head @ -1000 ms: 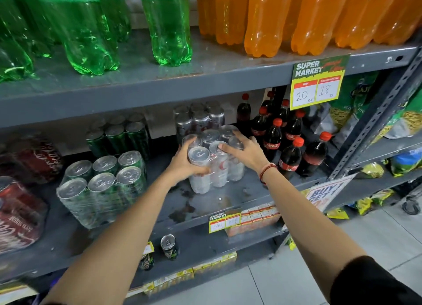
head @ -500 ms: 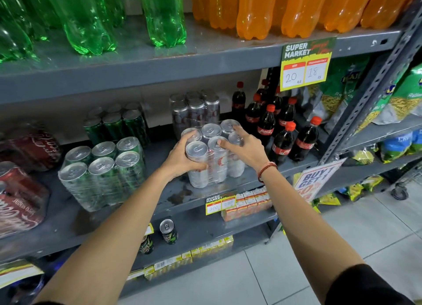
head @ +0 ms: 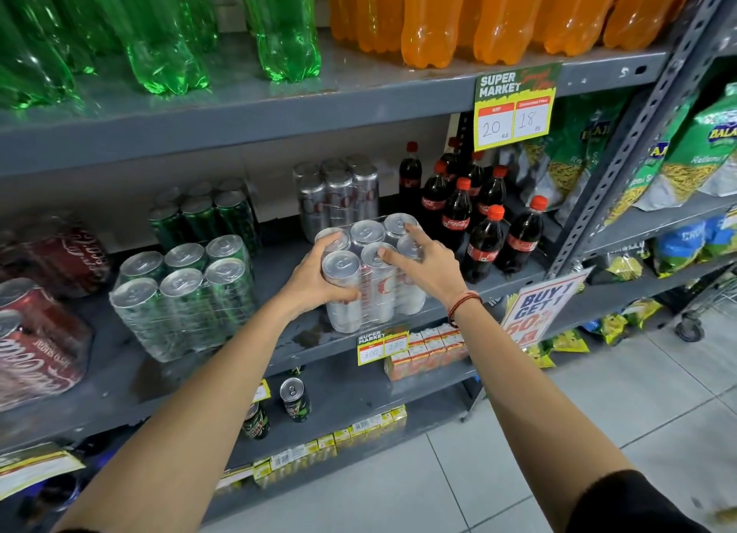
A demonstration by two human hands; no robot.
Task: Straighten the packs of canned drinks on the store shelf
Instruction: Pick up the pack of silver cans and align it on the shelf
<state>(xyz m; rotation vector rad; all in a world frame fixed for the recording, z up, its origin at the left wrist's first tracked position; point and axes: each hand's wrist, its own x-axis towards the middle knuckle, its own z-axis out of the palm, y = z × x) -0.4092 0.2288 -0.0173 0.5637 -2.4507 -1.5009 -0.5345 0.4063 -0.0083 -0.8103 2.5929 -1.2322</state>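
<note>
between the left hand [head: 315,279] and right hand [head: 428,267] sits the silver can pack [head: 373,289]

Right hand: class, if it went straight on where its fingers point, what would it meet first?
The right hand rests on top of the front silver pack. Sliding on over its can tops, it would probably meet the rear silver pack first; depth is unclear.

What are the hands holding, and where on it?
The left hand grips the silver can pack round its front-left corner can. The right hand only rests straight fingers on the can tops at the pack's right side.
</note>
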